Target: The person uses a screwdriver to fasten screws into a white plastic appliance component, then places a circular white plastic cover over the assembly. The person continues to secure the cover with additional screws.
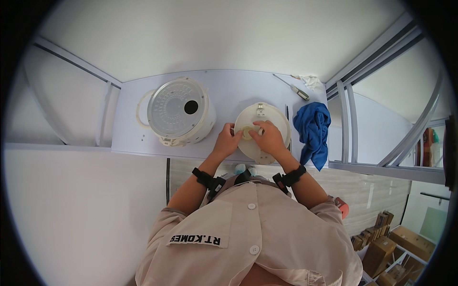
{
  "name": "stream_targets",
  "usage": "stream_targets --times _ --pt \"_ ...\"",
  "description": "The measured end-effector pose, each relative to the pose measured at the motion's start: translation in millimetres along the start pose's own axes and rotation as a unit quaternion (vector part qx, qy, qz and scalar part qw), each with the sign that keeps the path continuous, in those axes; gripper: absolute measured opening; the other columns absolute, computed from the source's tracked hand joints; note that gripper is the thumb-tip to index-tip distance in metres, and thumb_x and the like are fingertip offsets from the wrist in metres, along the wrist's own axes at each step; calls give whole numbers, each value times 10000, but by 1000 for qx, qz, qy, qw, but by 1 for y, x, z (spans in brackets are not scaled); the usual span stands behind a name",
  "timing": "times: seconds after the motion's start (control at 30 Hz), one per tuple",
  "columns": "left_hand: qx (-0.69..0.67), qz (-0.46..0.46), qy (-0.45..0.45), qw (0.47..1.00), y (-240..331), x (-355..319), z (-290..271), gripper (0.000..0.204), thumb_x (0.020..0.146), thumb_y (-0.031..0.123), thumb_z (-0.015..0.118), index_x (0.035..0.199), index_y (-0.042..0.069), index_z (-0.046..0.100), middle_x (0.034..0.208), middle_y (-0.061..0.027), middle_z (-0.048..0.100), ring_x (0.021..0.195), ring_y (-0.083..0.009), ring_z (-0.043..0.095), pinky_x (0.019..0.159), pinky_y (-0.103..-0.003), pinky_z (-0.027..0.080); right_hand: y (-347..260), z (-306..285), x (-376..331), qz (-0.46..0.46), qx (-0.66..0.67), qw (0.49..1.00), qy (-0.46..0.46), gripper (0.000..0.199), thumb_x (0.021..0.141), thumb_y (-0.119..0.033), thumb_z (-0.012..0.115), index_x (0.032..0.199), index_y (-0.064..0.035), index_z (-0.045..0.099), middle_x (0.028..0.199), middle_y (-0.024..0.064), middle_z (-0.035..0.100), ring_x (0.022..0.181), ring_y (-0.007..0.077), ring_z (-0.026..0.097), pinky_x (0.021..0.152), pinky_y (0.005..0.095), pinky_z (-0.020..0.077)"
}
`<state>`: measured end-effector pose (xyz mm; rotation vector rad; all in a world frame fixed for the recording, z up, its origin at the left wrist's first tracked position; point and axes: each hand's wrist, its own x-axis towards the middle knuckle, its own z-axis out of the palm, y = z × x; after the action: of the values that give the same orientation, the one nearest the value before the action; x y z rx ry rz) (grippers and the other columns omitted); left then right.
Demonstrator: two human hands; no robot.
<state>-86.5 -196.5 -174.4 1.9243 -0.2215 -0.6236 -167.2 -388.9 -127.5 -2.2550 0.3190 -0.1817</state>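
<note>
A white table (224, 88) stands against the wall, and the biggest thing on it is a white rice cooker (180, 112) at the left. It is seen from above, and a grey metal plate with a dark round hole covers its top, so nothing of its inside shows. A curved handle sticks out on its left side.

To the right of the cooker, apart from it, lies a round cream lid (262, 128) with a small metal catch near its far edge. It rests at the front edge of the table, right in front of the person. Both hands are on it, close together at its middle: the left hand (228, 141) and the right hand (268, 137) pinch a small pale round part (247, 132) between the fingertips. I cannot tell how tightly they grip it.

Just beside the lid on the right, a blue cloth (312, 131) hangs over the table's edge. Behind it lie a screwdriver (295, 88) and a crumpled white rag (310, 81), well clear of the hands.
</note>
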Motion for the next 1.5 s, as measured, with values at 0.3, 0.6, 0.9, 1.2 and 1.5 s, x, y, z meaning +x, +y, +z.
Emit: stream_targets --times 0.3,0.6,0.9,1.2,1.5 --pt "-223 -95 -37 969 0 7 4 502 1082 368 673 1395 -5 551 1089 -114 728 927 -184 741 644 -318 615 13 -17 -5 -6 211 977 41 670 904 -22 753 1505 -32 456 1276 161 582 1102 256 641 956 364 546" --pt "-285 -126 -83 946 6 5 5 468 1101 309 634 1474 38 554 1272 -109 726 1090 -222 757 876 -396 655 -11 -45 -8 15 359 931 62 608 931 38 799 1440 -49 477 1218 80 636 942 116 651 810 265 562" --pt "-362 -169 -115 910 9 0 -1 432 1084 216 628 1486 68 574 1325 -96 720 1147 -245 753 941 -438 652 -6 -51 -12 6 361 930 65 578 883 74 817 1388 -63 574 1082 -8 650 838 30 579 697 197 462" --pt "-262 -162 -134 942 9 -11 -6 492 1087 238 640 1519 36 519 1355 -135 698 1163 -285 750 965 -456 654 -2 -44 -14 -26 294 950 100 580 888 90 773 1415 -80 599 1191 44 639 874 81 646 738 231 530" --pt "-245 -154 -121 949 7 -13 -8 586 1096 249 638 1613 74 425 1467 -124 626 1208 -280 720 974 -471 648 -7 -44 -14 53 272 960 -26 633 930 49 783 1510 -77 561 1154 51 704 916 114 715 835 261 580"
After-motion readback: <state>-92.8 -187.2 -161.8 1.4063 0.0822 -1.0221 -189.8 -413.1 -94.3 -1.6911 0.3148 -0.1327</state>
